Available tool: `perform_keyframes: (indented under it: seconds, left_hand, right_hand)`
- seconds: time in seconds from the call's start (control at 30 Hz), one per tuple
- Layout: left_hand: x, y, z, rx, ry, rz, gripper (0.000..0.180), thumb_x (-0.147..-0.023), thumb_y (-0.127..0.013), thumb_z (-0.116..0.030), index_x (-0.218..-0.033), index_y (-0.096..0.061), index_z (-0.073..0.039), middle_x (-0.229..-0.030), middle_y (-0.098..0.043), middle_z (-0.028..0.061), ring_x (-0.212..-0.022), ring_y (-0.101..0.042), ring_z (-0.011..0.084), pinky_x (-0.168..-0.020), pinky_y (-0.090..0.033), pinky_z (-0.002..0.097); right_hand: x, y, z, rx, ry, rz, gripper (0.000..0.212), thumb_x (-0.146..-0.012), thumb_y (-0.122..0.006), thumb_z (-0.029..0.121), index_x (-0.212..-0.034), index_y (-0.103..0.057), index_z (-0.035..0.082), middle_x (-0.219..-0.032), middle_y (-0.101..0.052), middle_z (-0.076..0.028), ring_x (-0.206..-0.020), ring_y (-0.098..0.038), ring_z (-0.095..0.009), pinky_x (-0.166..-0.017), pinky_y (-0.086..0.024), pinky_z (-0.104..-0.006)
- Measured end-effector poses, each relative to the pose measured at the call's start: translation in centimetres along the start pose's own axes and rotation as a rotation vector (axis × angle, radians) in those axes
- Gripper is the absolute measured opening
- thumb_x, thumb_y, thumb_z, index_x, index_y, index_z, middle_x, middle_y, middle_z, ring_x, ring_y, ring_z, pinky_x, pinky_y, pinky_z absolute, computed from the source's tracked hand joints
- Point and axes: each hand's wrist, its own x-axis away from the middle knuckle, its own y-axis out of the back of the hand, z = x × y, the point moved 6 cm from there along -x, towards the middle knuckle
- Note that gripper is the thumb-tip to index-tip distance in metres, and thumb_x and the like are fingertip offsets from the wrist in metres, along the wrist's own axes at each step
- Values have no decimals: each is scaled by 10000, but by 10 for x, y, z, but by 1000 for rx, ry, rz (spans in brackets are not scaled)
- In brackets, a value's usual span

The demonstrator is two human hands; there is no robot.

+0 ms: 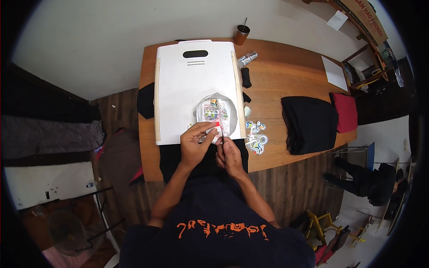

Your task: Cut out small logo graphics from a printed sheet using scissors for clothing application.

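Observation:
My left hand (195,142) is closed, its thumb and fingers pinching a small white and red piece (217,127) over the front of a large white board (178,98). Beside it, my right hand (230,158) grips a thin dark tool (222,134) that points up toward the piece; whether it is scissors or a blade I cannot tell. Just beyond both hands, a colourful printed sheet (214,110) lies within a rounded white recess or wrapper on the board. Dark cloth (172,158) hangs below the board's front edge.
Patterned cut-outs (256,138) lie right of the board on the wooden table (268,80). Black folded cloth (309,125) and red cloth (344,112) sit farther right. A brown cup (241,35) stands at the back. Another person (371,183) is at the far right.

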Motion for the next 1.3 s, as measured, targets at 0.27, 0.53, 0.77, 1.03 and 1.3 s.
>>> perform_keyframes:
  seconds: [0.27,0.53,0.77,1.03,1.3]
  left_hand:
    - [0,0,-4,23,11,23,250,-920,-652,62,-1169,-675,80,-1148,-661,157,-973,-687,169,-841,-561,249]
    - [0,0,-3,14,26,19,250,-919,-649,67,-1167,-676,79,-1153,-660,159,-979,-687,172,-848,-563,253]
    - [-2,-2,-9,7,-23,35,254,-916,-651,70,-1168,-676,80,-1148,-660,155,-993,-679,166,-856,-559,249]
    - [-4,-2,-9,2,-29,44,257,-917,-653,69,-1173,-675,78,-1150,-660,156,-1001,-673,162,-861,-554,248]
    - [-3,-2,-10,-15,-34,45,257,-917,-654,67,-1172,-675,77,-1153,-660,158,-1005,-672,166,-868,-556,256]
  right_hand:
    - [1,-3,0,-50,-25,7,371,-1093,-362,401,-1073,-483,51,-593,-292,45,-433,-238,-46,-417,-224,-220]
    - [2,-5,2,-72,-19,-3,365,-1094,-362,400,-1057,-481,57,-592,-289,46,-433,-228,-47,-418,-222,-221]
    - [1,-6,1,-74,-10,-4,361,-1095,-360,393,-1043,-482,58,-591,-293,47,-430,-232,-46,-415,-223,-220]
    - [2,-4,-1,-83,-16,-11,359,-1095,-361,389,-1033,-481,56,-585,-294,46,-426,-229,-46,-412,-222,-222]
    - [2,-6,1,-78,-12,-20,365,-1093,-369,397,-1034,-483,55,-584,-295,46,-424,-233,-46,-411,-224,-224]
